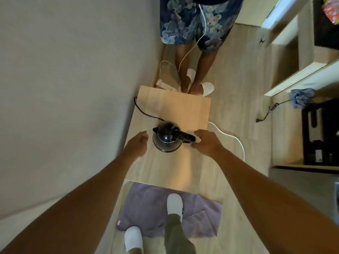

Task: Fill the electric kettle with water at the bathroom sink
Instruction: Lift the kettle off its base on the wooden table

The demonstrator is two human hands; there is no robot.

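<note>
Head view, then. Where does the kettle sit?

— The black electric kettle [166, 137] stands upright on a narrow pale wooden table [190, 109], about midway along it, spout toward the wall [64, 79] on the left and handle pointing right. A black cord [145, 111] runs from behind it across the tabletop and over the edge next to the wall.

— And the hands?

— The right hand [206, 143] is at the end of the handle, fingers curled and loosely spread, fingertips touching or just short of it; I cannot tell whether it has closed around the handle. The left hand [137, 144] hovers just beside the kettle's left flank, palm inward, fingers relaxed and apart, holding nothing.

— What lies around the table?

— A white cable [233, 138] loops over the wooden floor just to its right. At the near end a lilac towel [146, 204] is spread on the floor, with the wearer's white slippers [174, 203] on it. At the far end a second person stands in patterned blue shorts [194, 21] and white slippers, beside a white power strip [166, 86]. Shelving [297, 76] fills the right side, with a blue-grey duster [301, 98] lying there.
</note>
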